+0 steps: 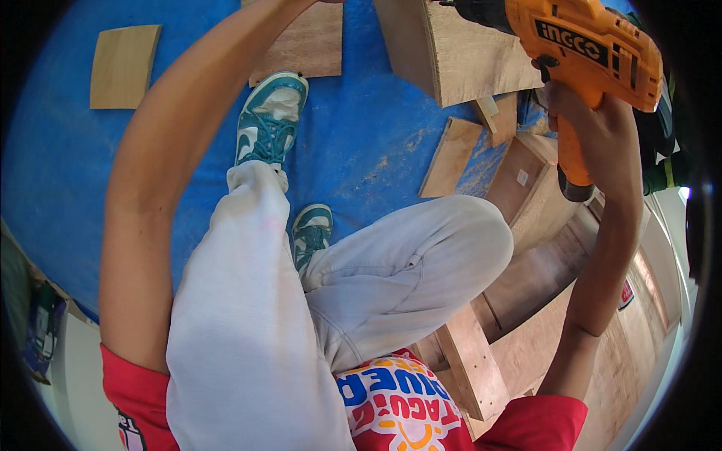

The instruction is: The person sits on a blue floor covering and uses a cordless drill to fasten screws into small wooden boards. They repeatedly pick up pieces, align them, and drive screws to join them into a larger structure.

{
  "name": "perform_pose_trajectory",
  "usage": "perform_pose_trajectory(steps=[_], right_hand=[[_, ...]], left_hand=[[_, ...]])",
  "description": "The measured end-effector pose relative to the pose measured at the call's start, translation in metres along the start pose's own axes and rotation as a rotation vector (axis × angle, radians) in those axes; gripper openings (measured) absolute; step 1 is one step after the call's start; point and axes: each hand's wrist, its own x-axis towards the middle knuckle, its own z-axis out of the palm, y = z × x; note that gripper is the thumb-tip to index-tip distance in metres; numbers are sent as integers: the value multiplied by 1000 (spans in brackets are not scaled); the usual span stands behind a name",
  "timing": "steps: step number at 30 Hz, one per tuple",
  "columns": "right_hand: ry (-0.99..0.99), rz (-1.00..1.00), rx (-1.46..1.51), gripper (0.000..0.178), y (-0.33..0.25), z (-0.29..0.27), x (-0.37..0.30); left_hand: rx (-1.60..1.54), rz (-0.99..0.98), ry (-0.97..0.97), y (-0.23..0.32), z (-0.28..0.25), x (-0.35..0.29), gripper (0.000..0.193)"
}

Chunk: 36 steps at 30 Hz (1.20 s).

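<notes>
My right hand (613,139) is wrapped round the grip of an orange cordless drill (594,64) at the upper right. Its black chuck points left, over a plywood box (481,60), and a finger lies near the trigger. The chuck's tip is cut off by the top edge, so I cannot tell whether it touches anything. My left arm (143,195) reaches up to the top edge, where nearly all of the left hand is out of the picture. Below that wrist, a flat plywood panel (308,45) lies by my shoe.
A blue tarp (361,143) with sawdust covers the floor. Another plywood piece (124,68) lies at the upper left. Wood offcuts (451,156) and a wooden box (526,180) are right of my bent knee. Larger plywood pieces (549,331) lie at the lower right.
</notes>
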Motion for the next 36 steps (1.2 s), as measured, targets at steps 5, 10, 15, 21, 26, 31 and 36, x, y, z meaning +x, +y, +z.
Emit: perform_pose_trajectory(steps=[5,10,15,21,26,31,36], right_hand=[[-2,4,-4,27,1,4,0],[10,-3,-9,25,8,-3,2],[30,36,33,25,15,-7,5],[13,-15,51,25,9,-3,3],[49,5,84,25,12,-2,-1],[145,4,187,22,33,0,-19],[437,-7,257,19,81,54,-41]], left_hand=[[58,67,-295,-3,-6,10,42],[219,36,-269,1,-11,17,49],[35,19,-297,7,-10,6,51],[131,125,-141,3,4,0,48],[84,120,-154,-2,2,3,46],[88,129,-141,0,6,2,48],[158,175,-42,0,18,-7,54]])
